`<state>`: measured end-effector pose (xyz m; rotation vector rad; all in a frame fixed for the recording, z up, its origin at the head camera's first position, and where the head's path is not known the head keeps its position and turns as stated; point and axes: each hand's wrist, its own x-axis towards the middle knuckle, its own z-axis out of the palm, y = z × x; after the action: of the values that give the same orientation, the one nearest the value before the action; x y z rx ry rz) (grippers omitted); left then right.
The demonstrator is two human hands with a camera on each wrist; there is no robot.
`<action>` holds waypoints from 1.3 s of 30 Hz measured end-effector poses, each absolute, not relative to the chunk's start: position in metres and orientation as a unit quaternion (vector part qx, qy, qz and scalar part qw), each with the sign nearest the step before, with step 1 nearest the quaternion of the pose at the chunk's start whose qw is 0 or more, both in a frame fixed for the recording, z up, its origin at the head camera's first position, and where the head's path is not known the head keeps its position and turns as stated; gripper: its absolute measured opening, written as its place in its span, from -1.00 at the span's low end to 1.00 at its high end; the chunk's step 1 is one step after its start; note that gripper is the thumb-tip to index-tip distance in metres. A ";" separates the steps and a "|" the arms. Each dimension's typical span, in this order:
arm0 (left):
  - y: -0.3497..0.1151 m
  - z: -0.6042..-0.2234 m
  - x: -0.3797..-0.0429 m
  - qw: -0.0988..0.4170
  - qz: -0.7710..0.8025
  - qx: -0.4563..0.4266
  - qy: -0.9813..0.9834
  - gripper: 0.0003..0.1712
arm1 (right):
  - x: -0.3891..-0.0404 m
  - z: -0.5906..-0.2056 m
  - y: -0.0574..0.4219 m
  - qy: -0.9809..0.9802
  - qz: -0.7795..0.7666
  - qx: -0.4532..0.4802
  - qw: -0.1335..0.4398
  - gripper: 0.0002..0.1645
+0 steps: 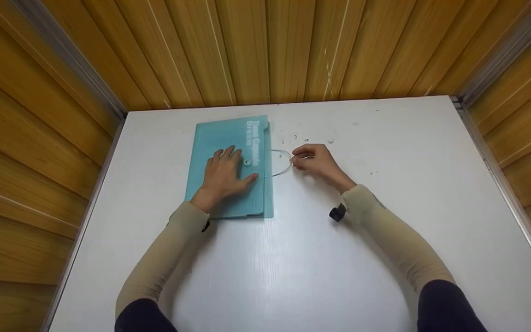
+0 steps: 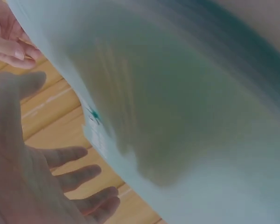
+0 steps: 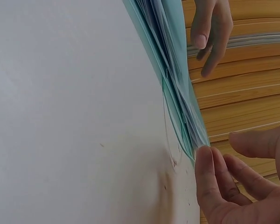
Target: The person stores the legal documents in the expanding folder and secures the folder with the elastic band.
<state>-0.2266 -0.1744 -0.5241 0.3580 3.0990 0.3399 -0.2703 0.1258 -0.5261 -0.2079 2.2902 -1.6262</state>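
A teal plastic expanding file folder [image 1: 228, 133] with white lettering lies on the table, its flap side facing right. My left hand [image 1: 223, 175] is spread over its cover, beside a small round button [image 1: 247, 162]; in the left wrist view that hand [image 2: 32, 168] shows straight, parted fingers. Whether the palm presses the cover is hard to tell. From the folder's right edge a thin elastic cord [image 1: 282, 172] loops out, drawn to the right. My right hand [image 1: 316, 161] pinches the loop's far end. The right wrist view shows the cord [image 3: 176, 132] running to that hand's fingertips [image 3: 204, 156].
The white table [image 1: 321, 267] carries a few small dark marks [image 1: 306, 139] behind the right hand. Wood-plank walls [image 1: 288, 50] stand at the back and both sides, with metal strips [image 1: 505, 50] at the corners.
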 end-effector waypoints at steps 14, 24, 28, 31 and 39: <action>-0.197 -0.539 -0.236 0.130 0.156 0.108 0.973 0.49 | -0.274 -0.532 0.133 0.819 -0.552 -0.069 0.142 -0.59; -0.196 -0.543 -0.238 0.147 0.131 0.105 0.975 0.55 | -0.278 -0.535 0.136 0.844 -0.511 -0.095 0.131 -0.59; -0.194 -0.543 -0.239 0.146 0.124 0.105 0.976 0.55 | -0.280 -0.538 0.134 0.850 -0.501 -0.096 0.132 -0.59; -0.194 -0.544 -0.239 0.143 0.117 0.106 0.977 0.56 | -0.280 -0.538 0.133 0.851 -0.499 -0.095 0.133 -0.60; -0.194 -0.547 -0.237 0.131 0.115 0.101 0.980 0.55 | -0.281 -0.540 0.125 0.855 -0.491 -0.093 0.138 -0.61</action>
<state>-0.2365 -0.1941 -0.5465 0.2923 2.8440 0.3333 -0.2809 0.1248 -0.5396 -0.2689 2.4738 -1.4198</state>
